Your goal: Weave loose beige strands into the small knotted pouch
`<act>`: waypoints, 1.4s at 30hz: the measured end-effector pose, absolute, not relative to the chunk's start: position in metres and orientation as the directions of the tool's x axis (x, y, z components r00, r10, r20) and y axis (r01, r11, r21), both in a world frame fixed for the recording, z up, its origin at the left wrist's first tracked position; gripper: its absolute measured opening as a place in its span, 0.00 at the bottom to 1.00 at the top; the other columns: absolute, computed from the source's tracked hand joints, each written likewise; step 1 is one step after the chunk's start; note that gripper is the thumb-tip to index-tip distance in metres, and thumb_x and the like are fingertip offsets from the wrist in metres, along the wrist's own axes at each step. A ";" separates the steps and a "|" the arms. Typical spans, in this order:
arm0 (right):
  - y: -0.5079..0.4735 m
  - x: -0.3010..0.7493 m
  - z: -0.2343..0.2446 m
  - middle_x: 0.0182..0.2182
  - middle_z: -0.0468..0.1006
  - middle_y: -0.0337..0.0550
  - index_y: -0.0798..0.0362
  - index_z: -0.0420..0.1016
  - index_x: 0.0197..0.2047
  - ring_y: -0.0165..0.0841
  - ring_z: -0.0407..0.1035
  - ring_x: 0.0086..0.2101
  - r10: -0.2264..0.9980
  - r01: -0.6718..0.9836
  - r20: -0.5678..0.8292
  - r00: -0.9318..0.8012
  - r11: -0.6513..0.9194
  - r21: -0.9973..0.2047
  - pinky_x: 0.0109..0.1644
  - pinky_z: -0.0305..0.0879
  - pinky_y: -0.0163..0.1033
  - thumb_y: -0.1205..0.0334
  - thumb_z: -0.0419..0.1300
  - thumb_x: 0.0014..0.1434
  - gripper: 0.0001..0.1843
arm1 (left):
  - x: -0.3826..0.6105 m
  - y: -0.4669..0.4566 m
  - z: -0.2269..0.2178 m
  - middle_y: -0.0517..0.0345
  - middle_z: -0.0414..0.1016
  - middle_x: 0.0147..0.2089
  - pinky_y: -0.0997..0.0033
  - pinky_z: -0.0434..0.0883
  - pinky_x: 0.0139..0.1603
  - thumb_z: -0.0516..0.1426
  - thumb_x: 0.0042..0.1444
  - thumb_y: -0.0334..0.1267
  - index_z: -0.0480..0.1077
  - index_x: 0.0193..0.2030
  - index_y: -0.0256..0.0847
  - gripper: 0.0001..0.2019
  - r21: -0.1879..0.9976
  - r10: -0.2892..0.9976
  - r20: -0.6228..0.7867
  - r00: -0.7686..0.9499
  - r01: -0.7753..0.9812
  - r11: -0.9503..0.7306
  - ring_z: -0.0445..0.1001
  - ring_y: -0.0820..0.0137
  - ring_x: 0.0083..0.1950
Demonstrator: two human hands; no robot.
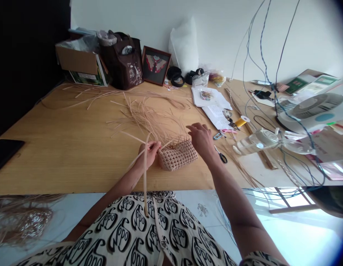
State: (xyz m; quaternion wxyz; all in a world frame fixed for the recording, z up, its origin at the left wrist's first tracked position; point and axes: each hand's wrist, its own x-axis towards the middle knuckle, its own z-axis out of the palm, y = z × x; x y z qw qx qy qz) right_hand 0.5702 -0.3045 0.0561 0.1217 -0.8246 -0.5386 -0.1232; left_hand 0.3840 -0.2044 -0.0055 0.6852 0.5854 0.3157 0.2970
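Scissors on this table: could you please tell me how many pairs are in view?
1. A pair of black-handled scissors lies on the wooden table, just right of the right hand; others could be hidden among the papers.

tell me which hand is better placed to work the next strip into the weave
Left hand, probably: its fingers pinch a pale strip right at the edge of the woven piece, while the right hand is spread above the loose strands and seems to hold nothing.
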 end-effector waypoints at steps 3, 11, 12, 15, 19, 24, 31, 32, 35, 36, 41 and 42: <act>-0.288 0.530 0.063 0.40 0.75 0.48 0.55 0.75 0.44 0.34 0.65 0.39 0.880 0.940 0.411 0.238 -0.102 -0.326 0.41 0.58 0.38 0.66 0.51 0.62 0.13 | 0.385 -0.206 -0.004 0.62 0.65 0.22 0.76 0.59 0.26 0.59 0.46 0.51 0.70 0.24 0.36 0.17 0.983 0.763 -0.088 0.641 -0.068 0.171 0.61 0.76 0.25; -0.255 0.504 0.066 0.24 0.72 0.37 0.58 0.74 0.30 0.25 0.63 0.26 0.967 0.753 0.220 0.126 0.051 -0.656 0.30 0.55 0.29 0.64 0.56 0.55 0.08 | 0.379 -0.202 0.001 0.61 0.68 0.25 0.77 0.60 0.26 0.62 0.43 0.50 0.72 0.29 0.36 0.17 0.953 0.647 -0.096 0.756 -0.117 0.279 0.62 0.77 0.26; -0.254 0.505 0.065 0.22 0.71 0.36 0.58 0.73 0.30 0.24 0.61 0.25 0.969 0.738 0.204 0.138 0.036 -0.674 0.29 0.54 0.29 0.63 0.55 0.55 0.09 | 0.378 -0.200 0.000 0.61 0.68 0.24 0.77 0.60 0.25 0.62 0.43 0.49 0.72 0.28 0.35 0.16 0.959 0.635 -0.081 0.769 -0.114 0.260 0.62 0.77 0.25; -0.251 0.508 0.063 0.20 0.68 0.35 0.59 0.73 0.29 0.24 0.58 0.22 0.979 0.683 0.147 0.141 0.011 -0.731 0.27 0.52 0.29 0.61 0.55 0.53 0.10 | 0.378 -0.198 0.002 0.62 0.68 0.24 0.77 0.60 0.25 0.63 0.42 0.45 0.71 0.26 0.36 0.14 0.967 0.610 -0.047 0.791 -0.117 0.226 0.63 0.77 0.25; -0.247 0.502 0.070 0.19 0.65 0.34 0.59 0.70 0.25 0.23 0.56 0.22 0.988 0.630 0.110 0.109 0.017 -0.777 0.25 0.50 0.29 0.65 0.54 0.50 0.07 | 0.383 -0.202 0.009 0.57 0.74 0.28 0.73 0.66 0.34 0.63 0.42 0.41 0.72 0.28 0.36 0.11 0.974 0.594 -0.015 0.804 -0.121 0.189 0.70 0.71 0.32; -0.241 0.494 0.077 0.19 0.62 0.34 0.59 0.68 0.23 0.23 0.55 0.22 0.990 0.569 0.068 0.125 -0.016 -0.822 0.26 0.49 0.29 0.64 0.54 0.51 0.09 | 0.391 -0.205 0.008 0.54 0.76 0.34 0.69 0.68 0.40 0.64 0.40 0.39 0.74 0.33 0.37 0.12 0.977 0.593 0.032 0.805 -0.151 0.153 0.72 0.68 0.38; -0.247 0.517 0.065 0.24 0.71 0.39 0.58 0.74 0.32 0.26 0.61 0.26 0.957 0.733 0.215 0.195 0.003 -0.680 0.31 0.55 0.31 0.60 0.51 0.58 0.13 | 0.385 -0.196 0.003 0.58 0.69 0.24 0.77 0.59 0.24 0.60 0.47 0.47 0.74 0.29 0.33 0.16 0.939 0.560 -0.113 0.820 -0.097 0.331 0.60 0.79 0.22; -0.253 0.520 0.065 0.27 0.73 0.41 0.58 0.74 0.34 0.27 0.63 0.28 0.955 0.784 0.234 0.184 0.001 -0.621 0.34 0.56 0.32 0.61 0.51 0.60 0.13 | 0.384 -0.194 0.003 0.58 0.69 0.24 0.77 0.58 0.23 0.60 0.47 0.48 0.74 0.30 0.33 0.16 0.930 0.563 -0.124 0.817 -0.102 0.352 0.60 0.79 0.22; -0.271 0.526 0.063 0.31 0.75 0.44 0.57 0.74 0.34 0.29 0.66 0.32 0.972 0.883 0.205 0.117 -0.007 -0.469 0.37 0.56 0.33 0.62 0.51 0.61 0.13 | 0.382 -0.190 0.002 0.58 0.68 0.23 0.78 0.57 0.22 0.61 0.46 0.47 0.74 0.31 0.32 0.16 0.915 0.569 -0.119 0.814 -0.133 0.382 0.60 0.80 0.22; -0.276 0.526 0.063 0.30 0.75 0.44 0.57 0.74 0.33 0.29 0.66 0.32 0.978 0.897 0.181 0.101 -0.011 -0.443 0.37 0.56 0.33 0.62 0.51 0.61 0.12 | 0.382 -0.189 0.001 0.59 0.67 0.23 0.78 0.56 0.22 0.61 0.46 0.47 0.74 0.31 0.32 0.16 0.915 0.567 -0.109 0.817 -0.140 0.379 0.60 0.80 0.22; -0.290 0.523 0.060 0.27 0.72 0.41 0.57 0.73 0.31 0.26 0.63 0.28 0.976 0.892 0.173 0.130 -0.039 -0.450 0.32 0.55 0.31 0.58 0.53 0.61 0.13 | 0.385 -0.191 0.004 0.63 0.63 0.18 0.78 0.55 0.20 0.61 0.45 0.48 0.72 0.30 0.33 0.16 0.936 0.570 -0.101 0.815 -0.117 0.332 0.58 0.80 0.20; -0.290 0.521 0.061 0.27 0.71 0.41 0.57 0.73 0.31 0.26 0.63 0.27 0.975 0.891 0.178 0.135 -0.041 -0.452 0.32 0.54 0.31 0.58 0.54 0.61 0.13 | 0.385 -0.192 0.007 0.63 0.62 0.18 0.78 0.55 0.20 0.61 0.46 0.48 0.71 0.29 0.33 0.16 0.944 0.574 -0.100 0.813 -0.104 0.312 0.58 0.80 0.19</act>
